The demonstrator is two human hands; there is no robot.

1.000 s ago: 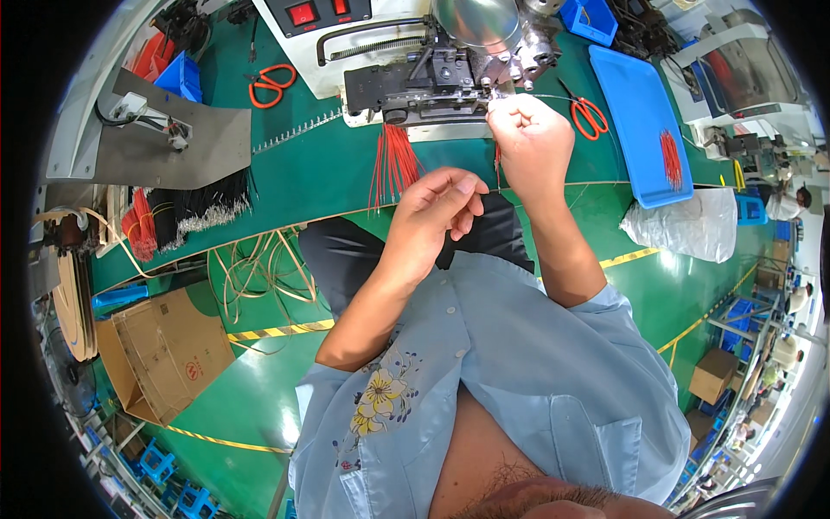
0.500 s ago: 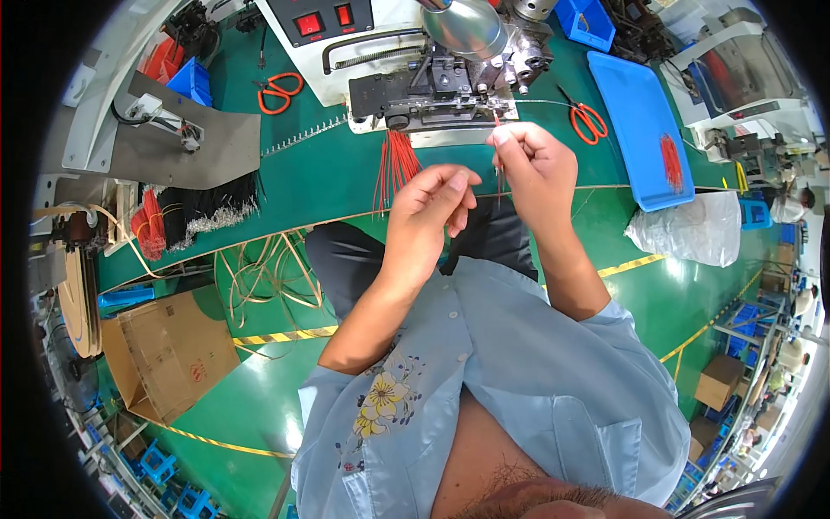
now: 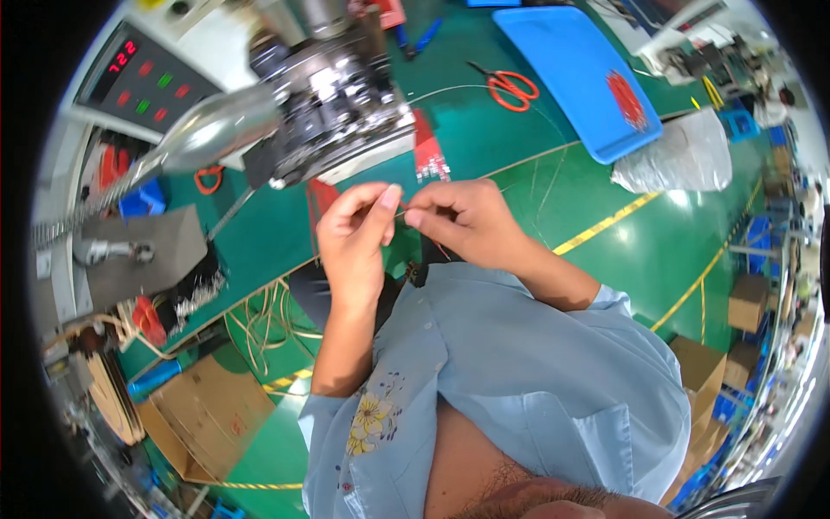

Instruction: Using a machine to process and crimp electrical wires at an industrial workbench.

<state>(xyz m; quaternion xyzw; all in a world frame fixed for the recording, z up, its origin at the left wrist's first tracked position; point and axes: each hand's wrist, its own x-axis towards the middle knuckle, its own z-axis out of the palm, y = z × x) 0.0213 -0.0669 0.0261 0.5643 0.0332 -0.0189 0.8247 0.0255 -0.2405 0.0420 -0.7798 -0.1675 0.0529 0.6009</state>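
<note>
My left hand (image 3: 356, 238) and my right hand (image 3: 471, 225) meet just off the table's front edge, thumbs and fingertips pinched close together. A thin red wire (image 3: 403, 209) runs between the fingertips; its far end is too small to make out. Below my right hand hangs a red wire end (image 3: 443, 252). Partly hidden behind my left hand is a bunch of red wires (image 3: 321, 201). Beyond the hands stands a metal crimping machine (image 3: 337, 104), blurred. To its right lies a bundle of red wires with silvery tips (image 3: 428, 147).
Orange-handled scissors (image 3: 512, 90) lie on the green table (image 3: 471, 130). A blue tray (image 3: 553, 69) with red wires (image 3: 624, 99) reaches the table's edge, beside a clear plastic bag (image 3: 679, 160). A lamp (image 3: 220, 125) hangs before the control panel (image 3: 143, 82). A cardboard box (image 3: 212, 411) stands lower left.
My right hand has come away from the machine, down toward my left hand, and the two now meet at the wire. The view has turned, showing the control panel and the silver-tipped wire bundle.
</note>
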